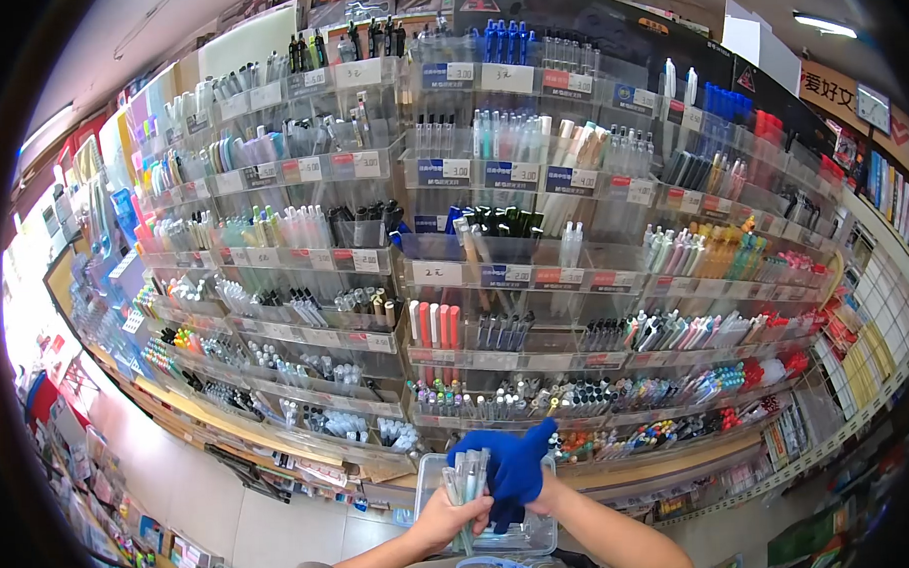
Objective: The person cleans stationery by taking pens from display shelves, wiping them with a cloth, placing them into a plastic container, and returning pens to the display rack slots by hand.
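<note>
My left hand (pixel 449 517) is closed around a bundle of slim, clear-barrelled pens (pixel 468 474), held upright at the bottom centre. Beside it, my right hand (pixel 545 493) is mostly covered by bright blue cloth (pixel 516 462), which it seems to grip. The cloth lies against the pens' right side, and its fabric hides my right fingers. Below both hands sits a clear plastic bin (pixel 427 477), partly hidden by them, with pale items inside that I cannot make out.
A wide tiered acrylic pen rack (pixel 537 361) with price tags rises ahead, filled with pens. A wooden ledge (pixel 661 462) runs under it. At right stands a white wire grid (pixel 880 289). Crowded goods (pixel 199 558) lie at lower left beside the tiled floor (pixel 293 530).
</note>
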`<state>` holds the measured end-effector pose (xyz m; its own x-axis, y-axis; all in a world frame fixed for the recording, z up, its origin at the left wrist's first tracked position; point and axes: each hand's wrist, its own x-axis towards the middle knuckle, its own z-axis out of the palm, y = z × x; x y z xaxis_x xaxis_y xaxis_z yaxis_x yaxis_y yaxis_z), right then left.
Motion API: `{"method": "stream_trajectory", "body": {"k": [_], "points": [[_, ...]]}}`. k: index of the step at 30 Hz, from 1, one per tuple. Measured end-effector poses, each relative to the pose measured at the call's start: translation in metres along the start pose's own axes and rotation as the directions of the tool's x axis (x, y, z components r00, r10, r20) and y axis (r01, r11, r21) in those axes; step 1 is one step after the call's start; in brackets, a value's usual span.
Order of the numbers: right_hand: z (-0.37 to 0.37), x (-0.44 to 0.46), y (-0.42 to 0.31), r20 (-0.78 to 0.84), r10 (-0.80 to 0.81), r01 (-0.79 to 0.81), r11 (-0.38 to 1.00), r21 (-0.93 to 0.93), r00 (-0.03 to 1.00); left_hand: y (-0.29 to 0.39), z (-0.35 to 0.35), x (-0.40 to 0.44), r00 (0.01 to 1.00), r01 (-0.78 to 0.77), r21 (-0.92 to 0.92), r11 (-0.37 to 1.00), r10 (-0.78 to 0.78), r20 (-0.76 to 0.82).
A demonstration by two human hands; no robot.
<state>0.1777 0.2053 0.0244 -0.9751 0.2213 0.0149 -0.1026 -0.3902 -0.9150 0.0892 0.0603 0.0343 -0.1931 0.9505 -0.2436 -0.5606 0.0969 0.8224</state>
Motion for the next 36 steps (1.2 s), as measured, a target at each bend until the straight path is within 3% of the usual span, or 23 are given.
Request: {"method": "stream_trajectory", "body": {"k": [1,2,7,10,11,12,14,17,18,21,22,23,25,28,30,32,33,34,35,36], "points": [[0.012,-0.007,-0.009,-0.024,0.088,-0.089,0.994,-0.057,0.996,-0.005,-0.002,0.001,0.998,0.005,0.113,0.994,-0.012,0.062],[0.027,-0.013,-0.021,-0.048,0.174,-0.179,0.978,-0.11,0.984,-0.014,-0.002,0.001,0.994,0.053,0.055,0.997,-0.058,0.095],[0.014,0.0,0.01,-0.085,0.207,-0.213,0.974,-0.07,0.975,-0.013,-0.008,0.002,0.96,0.191,0.017,0.981,-0.191,0.203],[0.01,0.0,0.01,-0.22,0.02,-0.049,0.99,-0.128,0.975,-0.006,-0.005,-0.001,0.93,0.317,-0.053,0.947,-0.3,0.214],[0.008,0.003,0.006,-0.206,-0.039,0.028,0.998,-0.055,0.978,-0.014,-0.008,-0.002,0.917,0.304,-0.042,0.952,-0.28,0.283],[0.019,-0.004,-0.018,-0.284,0.046,-0.03,0.998,0.059,0.958,-0.02,-0.005,-0.005,0.934,0.242,0.042,0.969,-0.244,0.262],[0.025,-0.006,-0.036,-0.241,-0.137,0.142,0.99,0.001,0.961,-0.021,-0.002,-0.009,0.972,0.121,0.119,0.985,-0.142,0.189],[0.036,-0.002,-0.028,-0.391,-0.195,0.248,0.965,0.089,0.899,-0.007,0.003,-0.008,0.949,0.237,-0.004,0.972,-0.231,0.214],[0.035,-0.004,-0.01,-0.458,-0.197,0.219,0.976,-0.004,0.867,-0.006,0.003,-0.008,0.955,0.223,0.004,0.975,-0.219,0.201],[0.032,-0.006,0.01,-0.437,-0.117,0.099,0.993,-0.063,0.892,-0.003,0.002,-0.004,0.955,0.212,0.048,0.976,-0.217,0.204],[0.029,-0.008,0.01,-0.423,-0.203,0.106,0.964,-0.243,0.883,-0.005,0.002,-0.004,0.954,0.209,0.052,0.977,-0.215,0.208],[0.033,-0.012,0.004,-0.395,-0.284,0.107,0.905,-0.413,0.874,-0.007,0.003,-0.005,0.954,0.207,0.056,0.977,-0.215,0.211],[0.042,-0.016,-0.003,-0.381,-0.391,0.132,0.823,-0.553,0.838,-0.008,0.01,-0.01,0.941,0.213,0.031,0.977,-0.213,0.262],[0.038,-0.01,-0.019,-0.242,-0.542,0.132,0.562,-0.817,0.805,-0.006,0.019,-0.011,0.967,0.142,0.068,0.987,-0.153,0.206],[0.035,-0.005,-0.018,-0.284,-0.514,0.172,0.67,-0.722,0.809,-0.002,0.02,-0.011,0.968,0.093,0.121,0.988,-0.118,0.22],[0.038,-0.003,-0.028,-0.29,-0.584,0.168,0.604,-0.779,0.758,0.0,0.02,-0.011,0.971,0.058,0.174,0.983,-0.096,0.218],[0.037,-0.002,-0.041,-0.25,-0.622,0.08,0.452,-0.888,0.742,-0.006,0.017,-0.011,0.971,0.079,0.211,0.974,-0.123,0.203],[0.021,0.005,-0.025,-0.308,-0.677,0.183,0.551,-0.814,0.668,-0.011,0.014,-0.012,0.967,0.1,0.2,0.975,-0.142,0.21],[0.02,0.009,-0.032,-0.515,-0.555,0.195,0.781,-0.593,0.654,-0.015,0.011,-0.014,0.963,0.121,0.188,0.975,-0.162,0.217],[0.02,0.012,-0.041,-0.671,-0.372,0.213,0.927,-0.31,0.642,-0.018,0.008,-0.016,0.957,0.144,0.175,0.974,-0.182,0.225]]}}
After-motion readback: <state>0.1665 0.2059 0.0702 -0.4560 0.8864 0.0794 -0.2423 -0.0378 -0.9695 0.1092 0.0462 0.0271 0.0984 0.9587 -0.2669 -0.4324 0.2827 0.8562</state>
